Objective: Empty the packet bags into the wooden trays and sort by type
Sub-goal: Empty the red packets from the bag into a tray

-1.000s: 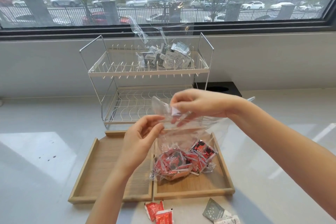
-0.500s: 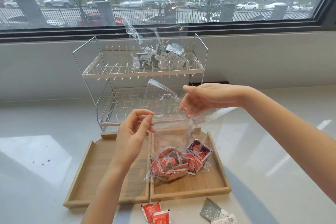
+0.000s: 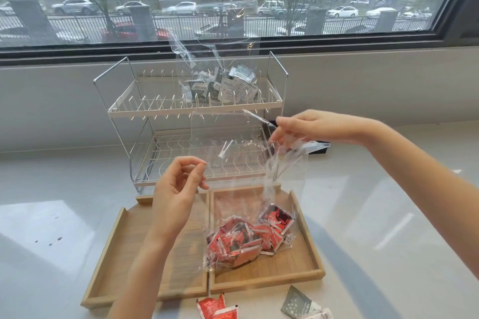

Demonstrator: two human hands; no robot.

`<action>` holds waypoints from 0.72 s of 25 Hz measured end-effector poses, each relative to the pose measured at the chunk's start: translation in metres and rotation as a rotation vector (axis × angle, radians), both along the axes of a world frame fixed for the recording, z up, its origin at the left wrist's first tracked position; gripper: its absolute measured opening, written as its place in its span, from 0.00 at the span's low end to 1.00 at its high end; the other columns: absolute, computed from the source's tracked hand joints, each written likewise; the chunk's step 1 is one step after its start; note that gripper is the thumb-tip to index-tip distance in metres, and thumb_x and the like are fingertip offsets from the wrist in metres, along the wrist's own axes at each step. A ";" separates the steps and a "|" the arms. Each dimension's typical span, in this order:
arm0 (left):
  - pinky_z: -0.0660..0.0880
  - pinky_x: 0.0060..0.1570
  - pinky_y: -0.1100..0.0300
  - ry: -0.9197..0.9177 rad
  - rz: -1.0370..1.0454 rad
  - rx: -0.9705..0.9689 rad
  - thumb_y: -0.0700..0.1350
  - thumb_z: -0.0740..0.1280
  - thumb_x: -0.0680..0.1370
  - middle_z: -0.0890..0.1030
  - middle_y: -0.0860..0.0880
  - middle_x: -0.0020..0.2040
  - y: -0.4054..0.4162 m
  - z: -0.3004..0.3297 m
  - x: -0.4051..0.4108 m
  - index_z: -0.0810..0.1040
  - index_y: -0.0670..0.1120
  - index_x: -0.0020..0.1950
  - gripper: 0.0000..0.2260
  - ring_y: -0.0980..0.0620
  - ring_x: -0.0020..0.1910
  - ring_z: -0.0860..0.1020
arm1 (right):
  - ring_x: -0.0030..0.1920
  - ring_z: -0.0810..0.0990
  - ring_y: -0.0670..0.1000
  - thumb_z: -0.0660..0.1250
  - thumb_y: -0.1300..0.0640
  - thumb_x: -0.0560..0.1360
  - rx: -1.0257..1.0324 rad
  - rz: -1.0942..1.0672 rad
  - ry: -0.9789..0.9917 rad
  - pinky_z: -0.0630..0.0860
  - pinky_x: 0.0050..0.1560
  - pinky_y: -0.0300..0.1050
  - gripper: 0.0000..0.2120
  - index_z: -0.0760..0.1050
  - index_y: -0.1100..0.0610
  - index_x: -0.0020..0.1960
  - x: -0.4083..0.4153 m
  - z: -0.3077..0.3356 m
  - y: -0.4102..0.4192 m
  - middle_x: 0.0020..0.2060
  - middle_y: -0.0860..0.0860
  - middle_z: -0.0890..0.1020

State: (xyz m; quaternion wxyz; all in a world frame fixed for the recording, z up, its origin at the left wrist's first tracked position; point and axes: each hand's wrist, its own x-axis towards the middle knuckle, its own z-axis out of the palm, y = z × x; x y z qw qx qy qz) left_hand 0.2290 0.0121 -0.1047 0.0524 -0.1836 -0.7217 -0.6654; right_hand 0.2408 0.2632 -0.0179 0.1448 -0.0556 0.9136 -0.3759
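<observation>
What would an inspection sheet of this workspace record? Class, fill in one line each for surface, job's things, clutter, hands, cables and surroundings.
Surface: pale glossy counter, a few dark specks at left.
Job's things: clear bag of red packets resting in the right wooden tray; left wooden tray bare; second bag of grey packets on the rack top tier.
Clutter: loose red packets and grey packets at the counter's near edge.
Hands: left hand and right hand each pinch the bag mouth, pulling it open.
Cables: nothing seen.
Surroundings: window, street, parked cars.
</observation>
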 end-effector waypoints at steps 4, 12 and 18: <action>0.71 0.34 0.73 0.010 0.005 -0.012 0.40 0.63 0.75 0.75 0.49 0.34 0.000 0.000 -0.004 0.75 0.48 0.43 0.04 0.61 0.30 0.76 | 0.38 0.78 0.39 0.62 0.49 0.74 0.009 -0.024 0.113 0.71 0.46 0.29 0.11 0.80 0.53 0.42 0.006 0.000 0.021 0.35 0.43 0.82; 0.71 0.33 0.73 0.019 0.024 0.024 0.40 0.62 0.75 0.77 0.54 0.33 -0.006 -0.001 -0.012 0.74 0.50 0.42 0.05 0.61 0.31 0.77 | 0.46 0.80 0.36 0.63 0.49 0.74 -0.057 -0.146 0.298 0.72 0.52 0.27 0.09 0.80 0.49 0.47 0.006 0.007 0.033 0.42 0.42 0.84; 0.72 0.34 0.73 0.035 0.048 0.006 0.40 0.62 0.76 0.77 0.48 0.36 -0.009 -0.002 -0.014 0.74 0.51 0.43 0.06 0.61 0.33 0.79 | 0.35 0.78 0.33 0.68 0.60 0.72 -0.149 -0.342 0.521 0.71 0.43 0.24 0.07 0.77 0.49 0.38 0.003 -0.009 0.044 0.32 0.39 0.82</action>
